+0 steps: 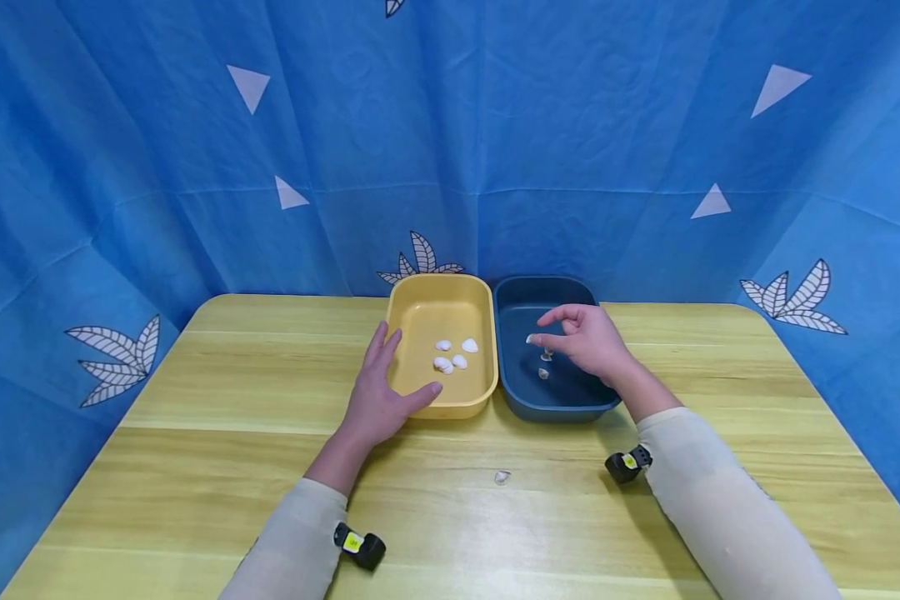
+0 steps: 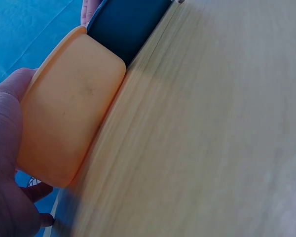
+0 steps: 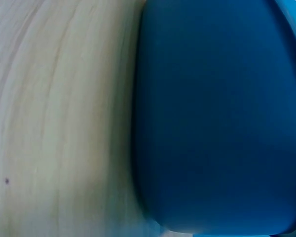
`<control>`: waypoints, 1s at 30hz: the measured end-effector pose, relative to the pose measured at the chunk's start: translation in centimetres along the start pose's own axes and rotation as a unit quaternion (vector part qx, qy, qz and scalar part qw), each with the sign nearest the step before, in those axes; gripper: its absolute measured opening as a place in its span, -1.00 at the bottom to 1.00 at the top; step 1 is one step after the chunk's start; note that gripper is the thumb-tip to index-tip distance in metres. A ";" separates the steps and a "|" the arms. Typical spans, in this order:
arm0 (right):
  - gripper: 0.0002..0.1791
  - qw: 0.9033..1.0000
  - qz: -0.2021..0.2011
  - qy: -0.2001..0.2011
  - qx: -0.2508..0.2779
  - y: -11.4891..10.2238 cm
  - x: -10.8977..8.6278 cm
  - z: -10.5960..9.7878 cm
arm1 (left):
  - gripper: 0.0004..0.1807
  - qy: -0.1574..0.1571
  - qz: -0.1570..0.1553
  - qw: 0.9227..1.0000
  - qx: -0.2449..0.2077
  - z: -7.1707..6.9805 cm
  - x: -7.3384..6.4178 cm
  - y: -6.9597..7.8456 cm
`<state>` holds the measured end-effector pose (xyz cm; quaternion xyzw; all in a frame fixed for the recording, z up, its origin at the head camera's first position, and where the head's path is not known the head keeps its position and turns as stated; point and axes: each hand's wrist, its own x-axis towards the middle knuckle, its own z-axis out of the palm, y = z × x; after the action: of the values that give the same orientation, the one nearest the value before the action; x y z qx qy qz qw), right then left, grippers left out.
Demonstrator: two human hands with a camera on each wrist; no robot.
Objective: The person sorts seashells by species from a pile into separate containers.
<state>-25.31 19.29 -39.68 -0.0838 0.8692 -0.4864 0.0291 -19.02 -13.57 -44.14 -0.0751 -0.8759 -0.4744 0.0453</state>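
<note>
My left hand (image 1: 378,400) rests at the left side of a yellow plastic basin (image 1: 495,367), fingers straight along its outer wall and thumb over the front rim. Several white seashells (image 1: 459,361) lie on the basin's floor. Over the dark blue basin (image 1: 558,414) hovers my right hand (image 1: 588,340), thumb and index finger apart with a gap between them. Below its thumb, small brownish-white shells (image 1: 543,373) lie in the blue basin. The left wrist view shows my left hand (image 2: 7,133) beside the yellow basin's wall (image 2: 74,103). The blue basin's outer wall (image 3: 222,118) fills most of the right wrist view.
One small shell (image 1: 502,477) lies on the wooden table (image 1: 232,467) in front of the basins. The two basins stand side by side near the table's back edge. Behind them hangs a blue curtain (image 1: 495,125) with white triangles and leaf prints.
</note>
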 end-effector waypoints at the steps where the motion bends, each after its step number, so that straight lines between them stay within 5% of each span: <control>1: -0.67 1.000 0.000 -0.002 -0.001 0.0 0.0 0.0 | 0.16 0.000 0.000 1.000 0.000 0.0 0.0 0.0; 19: -0.60 1.000 -0.005 -0.015 0.013 -1.8 -2.7 -0.1 | 0.16 0.003 0.003 1.000 0.003 0.1 0.1 -0.2; 30: -0.72 0.995 -0.072 -0.043 0.059 -3.3 -6.8 1.2 | 0.15 0.003 -0.002 1.000 0.004 0.1 0.1 0.0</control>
<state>-18.08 17.81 -37.72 -0.1650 0.8286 -0.5337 0.0368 -19.11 -13.50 -44.20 -0.0724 -0.8780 -0.4709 0.0471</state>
